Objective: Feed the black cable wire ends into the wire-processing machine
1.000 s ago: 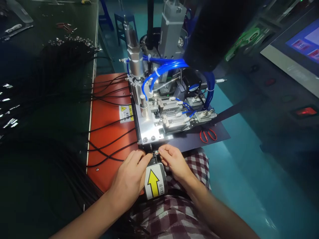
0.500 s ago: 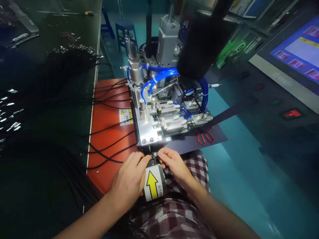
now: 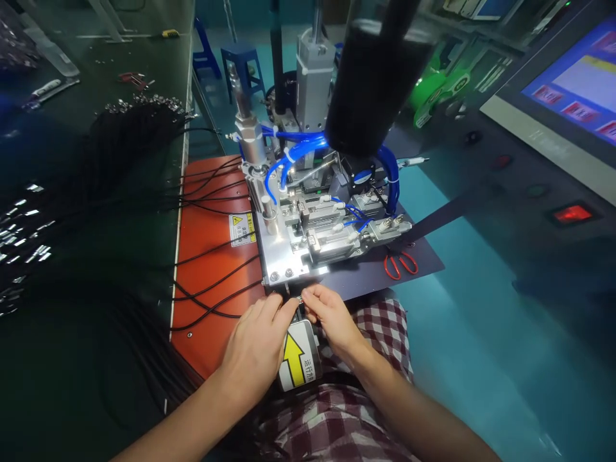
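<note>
Bending inward at the wrists, both forearms are brought up from the bottom edge, and the hands are met at the front of the machine. The left hand (image 3: 257, 337) is held back upward, knuckles arched and fingers curled over, its thumb stretched toward the right hand; its fingertips are largely hidden, so whether anything is gripped by it cannot be told. The right hand (image 3: 332, 317) is turned partly on its side, its thumb and forefinger closed together in a pinch, the other fingers folded beneath. Between the two sets of fingertips a small shiny piece (image 3: 301, 299) is held by the right pinch, just beyond the arrow label (image 3: 294, 359); its detail is too small to be made out.

Beneath the forearms, the lap is covered by checkered cloth (image 3: 332, 417). Just beyond the hands, a metal plate (image 3: 279, 253) is set on the machine, with blue tubes (image 3: 308, 147) arched above it. To the left, black cables (image 3: 216, 249) are strung across an orange panel (image 3: 205, 224), and a dark bundle of cables (image 3: 129, 135) with shiny ends is laid on the dark table (image 3: 139, 58). To the right of the plate, red loop handles (image 3: 397, 268) are seen on a dark sheet (image 3: 426, 260); farther right, a lit screen (image 3: 577, 96) is mounted.
</note>
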Motion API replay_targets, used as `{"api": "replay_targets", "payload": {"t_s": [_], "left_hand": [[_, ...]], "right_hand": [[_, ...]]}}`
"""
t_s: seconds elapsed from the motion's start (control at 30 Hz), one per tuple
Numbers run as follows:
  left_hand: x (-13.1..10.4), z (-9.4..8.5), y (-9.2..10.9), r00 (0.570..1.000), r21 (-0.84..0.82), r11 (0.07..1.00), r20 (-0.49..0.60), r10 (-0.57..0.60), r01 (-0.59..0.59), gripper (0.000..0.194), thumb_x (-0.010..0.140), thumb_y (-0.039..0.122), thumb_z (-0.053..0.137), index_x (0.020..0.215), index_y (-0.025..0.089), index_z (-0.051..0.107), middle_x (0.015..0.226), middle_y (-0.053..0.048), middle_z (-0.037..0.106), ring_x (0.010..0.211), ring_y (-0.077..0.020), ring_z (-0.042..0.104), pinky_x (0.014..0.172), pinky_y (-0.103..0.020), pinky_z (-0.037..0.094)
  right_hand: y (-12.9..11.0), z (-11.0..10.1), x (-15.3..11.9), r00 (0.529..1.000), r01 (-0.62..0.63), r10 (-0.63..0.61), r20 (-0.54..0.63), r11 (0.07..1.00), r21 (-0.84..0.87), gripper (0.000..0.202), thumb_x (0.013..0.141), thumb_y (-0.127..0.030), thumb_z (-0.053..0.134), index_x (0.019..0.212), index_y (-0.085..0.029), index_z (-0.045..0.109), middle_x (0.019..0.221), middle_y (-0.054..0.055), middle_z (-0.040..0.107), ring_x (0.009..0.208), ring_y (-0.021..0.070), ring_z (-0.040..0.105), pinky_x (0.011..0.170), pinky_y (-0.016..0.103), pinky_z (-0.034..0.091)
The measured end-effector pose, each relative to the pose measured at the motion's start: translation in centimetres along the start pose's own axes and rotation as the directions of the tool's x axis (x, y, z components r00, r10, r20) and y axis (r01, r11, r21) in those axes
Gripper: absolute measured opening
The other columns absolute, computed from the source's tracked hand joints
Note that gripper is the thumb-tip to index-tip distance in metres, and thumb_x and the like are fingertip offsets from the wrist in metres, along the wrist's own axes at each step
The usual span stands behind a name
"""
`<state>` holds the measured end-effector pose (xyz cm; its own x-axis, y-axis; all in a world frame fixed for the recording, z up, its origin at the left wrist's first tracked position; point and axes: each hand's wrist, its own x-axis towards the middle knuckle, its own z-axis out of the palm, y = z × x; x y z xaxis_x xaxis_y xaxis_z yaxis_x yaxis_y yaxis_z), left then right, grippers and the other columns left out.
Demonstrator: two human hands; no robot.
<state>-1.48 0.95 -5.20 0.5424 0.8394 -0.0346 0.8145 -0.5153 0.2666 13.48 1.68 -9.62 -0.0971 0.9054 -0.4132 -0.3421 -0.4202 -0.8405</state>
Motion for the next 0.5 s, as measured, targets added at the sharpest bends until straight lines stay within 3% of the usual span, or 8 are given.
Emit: {"api": "replay_targets", "payload": {"t_s": [0.1,0.23,0.37,0.5], "left_hand": [[0.0,-0.6,-0.1,1.000,-0.094,0.995,0.006,-0.012,0.012,0.037,0.086,0.010,0.037,0.117,0.018,0.055,0.095,-0.009,0.055,0.084,-0.0231,0.054,0.069,-0.035,0.051],[-1.6,-1.5,-1.1,0.995,-0.173,0.982,-0.054,-0.082,0.072,0.034,0.090,0.012,0.031,0.116,0.012,0.053,0.102,-0.012,0.054,0.092,-0.0203,0.055,0.075,-0.030,0.051],[-4.8,-1.3,-2.3,0.995,0.022,0.999,-0.097,-0.026,0.028,0.038,0.090,0.012,0.034,0.125,0.012,0.048,0.120,-0.013,0.051,0.107,-0.0227,0.051,0.089,-0.034,0.046],[-6.6,-0.3,-2.4,0.990,0.279,0.960,-0.142,0.009,0.032,0.045,0.089,0.017,0.038,0.133,0.013,0.042,0.127,-0.012,0.053,0.110,-0.0286,0.050,0.089,-0.041,0.043]], "right_hand": [[0.1,-0.1,0.1,1.000,0.000,0.000,0.007,1.000,-0.004,0.030,0.076,-0.044,0.062,0.069,-0.017,0.049,0.053,-0.007,0.042,0.047,0.0079,0.032,0.049,0.023,0.025],[0.0,-0.3,0.0,0.999,0.022,-0.021,0.030,0.999,-0.025,0.032,0.075,-0.045,0.063,0.068,-0.017,0.050,0.055,-0.007,0.043,0.048,0.0081,0.033,0.050,0.023,0.025],[-0.1,-0.4,0.0,0.999,0.037,-0.036,0.028,0.998,-0.043,0.032,0.074,-0.045,0.064,0.067,-0.017,0.050,0.053,-0.007,0.043,0.048,0.0082,0.033,0.050,0.024,0.025],[-0.1,-0.3,0.0,0.999,0.048,-0.046,0.023,0.996,-0.069,0.032,0.075,-0.045,0.064,0.067,-0.017,0.051,0.053,-0.007,0.043,0.048,0.0088,0.034,0.051,0.024,0.027]]}}
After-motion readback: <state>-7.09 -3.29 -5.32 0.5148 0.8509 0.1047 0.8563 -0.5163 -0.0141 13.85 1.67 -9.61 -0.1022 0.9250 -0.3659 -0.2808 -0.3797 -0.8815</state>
